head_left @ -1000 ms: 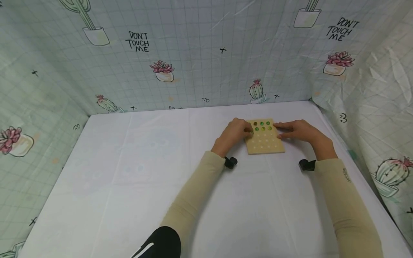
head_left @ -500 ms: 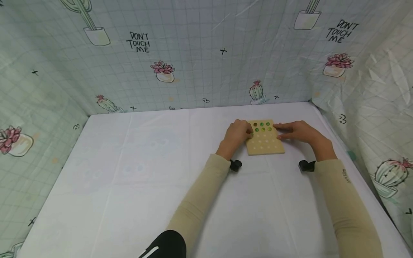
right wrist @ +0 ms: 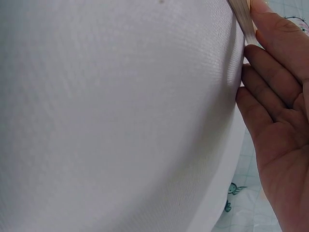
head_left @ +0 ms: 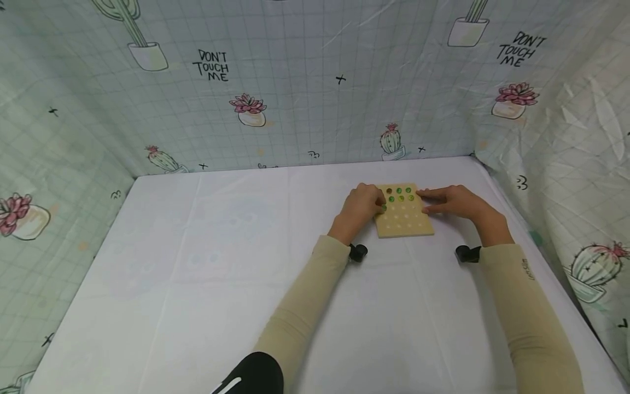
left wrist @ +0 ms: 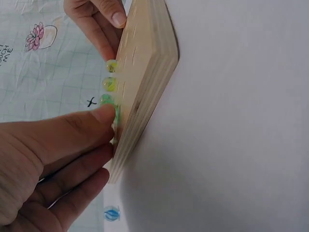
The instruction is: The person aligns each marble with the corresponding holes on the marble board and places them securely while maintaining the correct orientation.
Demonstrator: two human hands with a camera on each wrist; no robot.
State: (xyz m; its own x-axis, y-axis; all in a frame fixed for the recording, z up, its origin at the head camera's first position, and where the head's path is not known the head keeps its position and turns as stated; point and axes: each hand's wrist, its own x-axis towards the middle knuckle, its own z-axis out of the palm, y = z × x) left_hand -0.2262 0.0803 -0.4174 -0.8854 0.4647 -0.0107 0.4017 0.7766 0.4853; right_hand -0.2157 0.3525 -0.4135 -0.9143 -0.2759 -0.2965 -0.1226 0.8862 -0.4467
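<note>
A square wooden board [head_left: 404,231] with rows of small hollows lies towards the back right of the table. Green and yellow glass marbles [head_left: 400,198] fill hollows in its far rows. At the board's left edge my left hand [head_left: 360,203] pinches a green marble [head_left: 384,208] between thumb and fingers, low over a hollow; the left wrist view shows the thumb [left wrist: 104,115] partly covering it. My right hand [head_left: 455,200] touches the board's right side with extended fingers. In the right wrist view, thumb and index finger lie against the board's edge [right wrist: 244,21].
A blue-streaked clear marble [left wrist: 112,213] sits beyond my left hand in the left wrist view; the head view hides it. White cloth covers the table [head_left: 221,262]. Printed fabric [head_left: 305,82] hangs behind and at both sides.
My left hand has shifted slightly right and now stays at the board's left edge, where the green marble shows more clearly at its fingertips. My right hand has hardly moved.
</note>
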